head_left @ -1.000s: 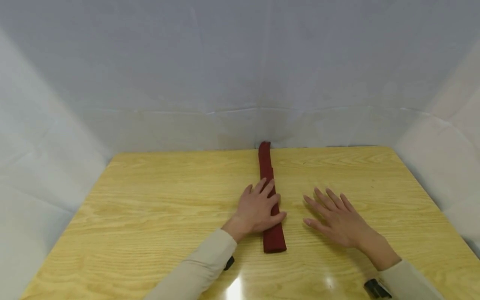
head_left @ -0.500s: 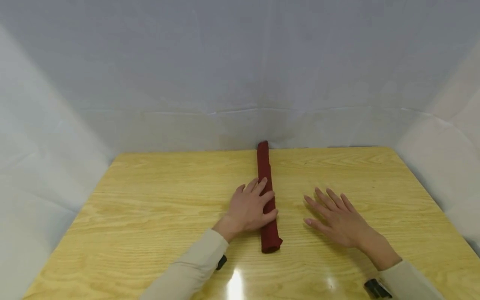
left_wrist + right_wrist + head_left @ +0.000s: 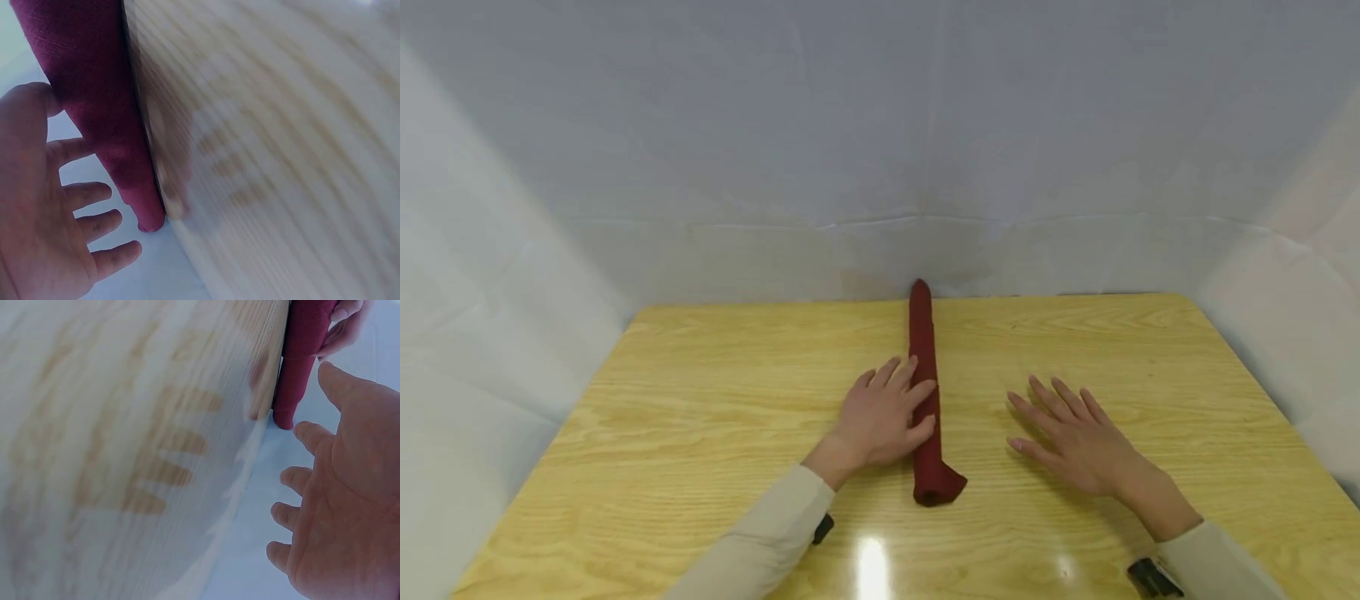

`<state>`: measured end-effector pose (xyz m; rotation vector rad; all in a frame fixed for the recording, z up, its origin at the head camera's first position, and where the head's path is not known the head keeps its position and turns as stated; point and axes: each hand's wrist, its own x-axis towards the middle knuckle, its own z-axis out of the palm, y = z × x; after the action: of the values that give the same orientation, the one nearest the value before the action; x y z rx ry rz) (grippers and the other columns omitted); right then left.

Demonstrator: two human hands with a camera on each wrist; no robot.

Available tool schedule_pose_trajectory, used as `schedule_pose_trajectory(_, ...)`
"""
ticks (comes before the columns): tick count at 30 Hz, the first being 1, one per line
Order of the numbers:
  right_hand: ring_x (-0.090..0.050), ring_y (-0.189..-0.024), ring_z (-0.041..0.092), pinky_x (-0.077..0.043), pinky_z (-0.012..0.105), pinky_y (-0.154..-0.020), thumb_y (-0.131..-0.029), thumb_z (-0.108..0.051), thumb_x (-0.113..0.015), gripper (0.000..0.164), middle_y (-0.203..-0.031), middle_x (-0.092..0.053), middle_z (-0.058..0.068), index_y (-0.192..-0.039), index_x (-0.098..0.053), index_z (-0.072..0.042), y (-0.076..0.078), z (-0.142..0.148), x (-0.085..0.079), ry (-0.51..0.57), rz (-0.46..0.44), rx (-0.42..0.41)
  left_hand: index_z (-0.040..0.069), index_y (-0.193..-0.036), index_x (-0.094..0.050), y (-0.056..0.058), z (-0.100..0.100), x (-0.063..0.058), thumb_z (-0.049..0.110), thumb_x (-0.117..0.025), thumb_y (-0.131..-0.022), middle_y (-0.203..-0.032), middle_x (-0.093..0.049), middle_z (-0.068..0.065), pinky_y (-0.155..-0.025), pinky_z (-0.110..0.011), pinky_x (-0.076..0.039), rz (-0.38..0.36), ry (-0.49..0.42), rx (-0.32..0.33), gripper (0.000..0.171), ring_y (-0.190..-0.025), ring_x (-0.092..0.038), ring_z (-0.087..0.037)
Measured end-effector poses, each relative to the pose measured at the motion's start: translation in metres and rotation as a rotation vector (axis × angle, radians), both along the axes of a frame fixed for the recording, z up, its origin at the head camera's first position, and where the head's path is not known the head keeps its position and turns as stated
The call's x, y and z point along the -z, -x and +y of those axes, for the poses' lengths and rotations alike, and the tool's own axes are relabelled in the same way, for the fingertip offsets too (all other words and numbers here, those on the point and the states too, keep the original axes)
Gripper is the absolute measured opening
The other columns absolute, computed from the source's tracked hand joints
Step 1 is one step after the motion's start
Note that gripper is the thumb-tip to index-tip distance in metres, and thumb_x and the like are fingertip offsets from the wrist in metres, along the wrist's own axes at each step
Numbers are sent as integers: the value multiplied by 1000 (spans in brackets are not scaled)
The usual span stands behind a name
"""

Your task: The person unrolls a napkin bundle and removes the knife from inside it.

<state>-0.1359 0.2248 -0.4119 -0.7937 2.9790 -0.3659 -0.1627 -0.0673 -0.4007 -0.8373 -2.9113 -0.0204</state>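
Note:
A dark red cloth (image 3: 925, 342), rolled into a long tube, lies lengthwise on the wooden table, its far end at the back edge. At its near end a loose corner sticks out to the right, and the spiral of the roll shows. My left hand (image 3: 880, 415) rests on the roll's left side, fingers spread and fairly straight, thumb and forefinger lying across it. In the left wrist view the thumb and forefinger touch the cloth (image 3: 94, 81). My right hand (image 3: 1078, 442) is spread, palm down, above the table to the right, apart from the roll and holding nothing.
The wood-grain table (image 3: 700, 400) ends at a grey-white sheet (image 3: 775, 167) hanging behind it, with pale sheets on both sides as well. Each sleeve cuff carries a small black device (image 3: 1153, 577). A bright light reflection shows at the table's front.
My left hand has moved left along with the cloth, which has turned from a flatter strip into a rounder roll with a corner poking out. The right hand has stayed in place.

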Motion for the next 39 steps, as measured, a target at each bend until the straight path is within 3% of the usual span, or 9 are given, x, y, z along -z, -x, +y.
schedule_pose_trajectory(10,-16,-140,42,-10,63,-108,-98,-53,-41,62,-154,-23,17,-150,-35,-19,0,-3,-1,0,-13,-9,23,-143,-46,-5,-28,4,45,-38,-98,-150,-35,-10,-105,-46,-33,-49,-11,-42,52,-138,-28,-29)
schedule_pose_trajectory(18,-16,-140,43,-10,63,-108,-99,-51,-41,61,-154,-23,17,-150,-36,-18,-1,-8,0,1,-16,-17,21,-146,-42,-5,-37,11,46,-34,-99,-151,-32,-10,-105,-46,-33,-79,-13,-47,54,-139,-26,-29)
schedule_pose_trajectory(30,-19,-139,42,-12,61,-109,-100,-51,-39,59,-154,-25,16,-149,-36,-20,-1,-22,2,-31,20,-31,24,-147,-40,-2,-38,9,37,-35,-101,-150,-35,-10,-104,-46,-34,-9,-12,-12,48,-138,-29,-29)
schedule_pose_trajectory(39,-20,-140,38,-14,58,-110,-100,-51,-38,58,-154,-27,12,-150,-35,-21,-13,-41,0,1,4,-91,24,-145,-45,0,-33,9,46,-33,-102,-148,-38,-11,-104,-45,-35,38,-14,23,50,-137,-31,-29)
